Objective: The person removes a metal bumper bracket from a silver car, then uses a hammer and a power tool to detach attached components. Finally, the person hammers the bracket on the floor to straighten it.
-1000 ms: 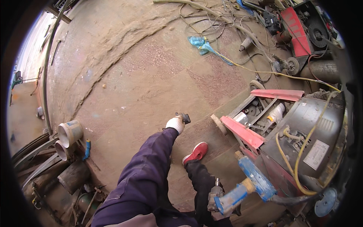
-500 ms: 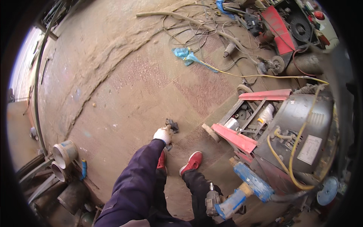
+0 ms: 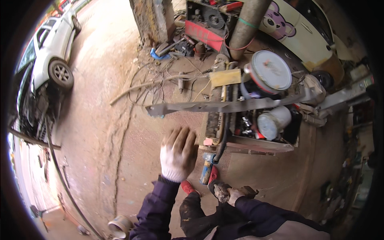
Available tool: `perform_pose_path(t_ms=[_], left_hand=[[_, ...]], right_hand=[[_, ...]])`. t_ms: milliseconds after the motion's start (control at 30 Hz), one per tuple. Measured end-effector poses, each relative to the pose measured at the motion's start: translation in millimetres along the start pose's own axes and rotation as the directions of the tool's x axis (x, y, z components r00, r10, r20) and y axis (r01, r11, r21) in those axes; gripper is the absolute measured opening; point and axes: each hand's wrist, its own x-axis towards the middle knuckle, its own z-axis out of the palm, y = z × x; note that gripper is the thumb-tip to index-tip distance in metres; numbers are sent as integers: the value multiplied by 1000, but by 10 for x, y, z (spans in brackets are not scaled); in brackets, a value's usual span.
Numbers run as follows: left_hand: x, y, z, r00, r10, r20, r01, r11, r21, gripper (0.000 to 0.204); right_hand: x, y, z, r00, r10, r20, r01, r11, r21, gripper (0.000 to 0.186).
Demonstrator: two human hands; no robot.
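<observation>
My left hand, in a white glove with dirty brown fingers, is raised with its fingers stretched out. Nothing shows in it, though its palm side is hidden. Just beyond the fingertips, a long grey metal strip lies across the cluttered cart. Low at my right side, my right hand is closed round the grip of a cordless impact wrench, held near my legs. A blue-handled gun-shaped tool hangs at the cart's near corner, between my hands.
On the cart stand a lidded white bucket and a white can. Cables and a hose tangle on the floor beyond. A white car stands far left, a cream car far right, and a pillar at the back.
My left hand has come up from the floor near my feet; the small dark object beside it no longer shows. The view has shifted, bringing in the cars and the cart's top. The wrench stays low.
</observation>
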Motion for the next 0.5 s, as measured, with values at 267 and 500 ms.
perform_pose_path(t_ms=[267,500], left_hand=[[1597,126,419,775,-63,629,-42,988,151,47],[1300,310,112,829,64,555,-190,967,173,28]], right_hand=[[-911,354,-626,994,107,-1,-103,966,239,51],[-1275,1022,-811,883,-34,-468,306,798,519,43]])
